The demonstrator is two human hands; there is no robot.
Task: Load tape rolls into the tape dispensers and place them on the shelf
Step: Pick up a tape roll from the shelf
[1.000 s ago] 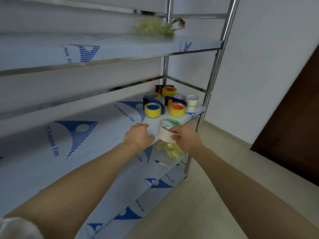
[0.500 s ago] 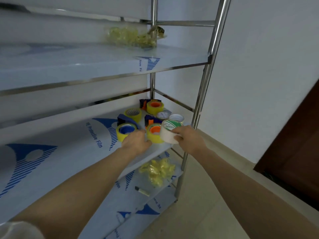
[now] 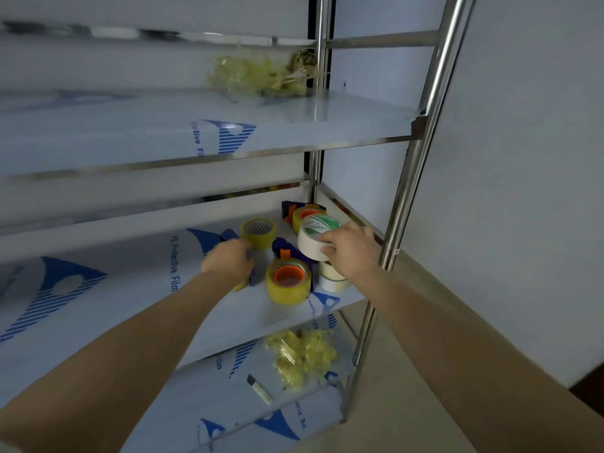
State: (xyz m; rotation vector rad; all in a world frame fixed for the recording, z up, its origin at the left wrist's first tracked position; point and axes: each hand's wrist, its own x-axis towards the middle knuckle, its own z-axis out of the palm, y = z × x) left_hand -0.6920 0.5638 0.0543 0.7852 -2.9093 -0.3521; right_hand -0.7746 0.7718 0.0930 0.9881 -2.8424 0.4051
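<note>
Right hand (image 3: 348, 251): extended forward over the right end of the middle shelf (image 3: 137, 295), forearm running up from the lower right, wrist slightly bent down. Its fingers are clamped on a white tape roll (image 3: 315, 235) with a green-printed core face; the roll is lifted clear of the shelf, tilted toward the camera. It hangs directly above a pale roll (image 3: 331, 277) standing at the shelf's front right corner; whether the two touch cannot be told.

Left hand (image 3: 230, 261): reaches in from the lower left, back of the hand upward, fingers curled down around a blue tape dispenser (image 3: 253, 273) on the same shelf. The fingers appear closed on it, though the hand covers most of the body. Yellow tape shows at the hand's lower edge.

Other items on the middle shelf: a yellow roll with a mesh-patterned core (image 3: 259, 233) just behind the left hand; a blue dispenser loaded with a yellow roll on an orange hub (image 3: 288, 281) between the two hands; a further dispenser with orange hub (image 3: 305, 215) at the back corner, partly hidden by the held roll.

Upper shelf (image 3: 163, 138): crumpled yellowish film (image 3: 251, 75) near the rear post. Lower shelf (image 3: 202, 400): a similar crumpled wad (image 3: 302, 356) and a small utility knife (image 3: 260, 389) lying flat beside it.
</note>
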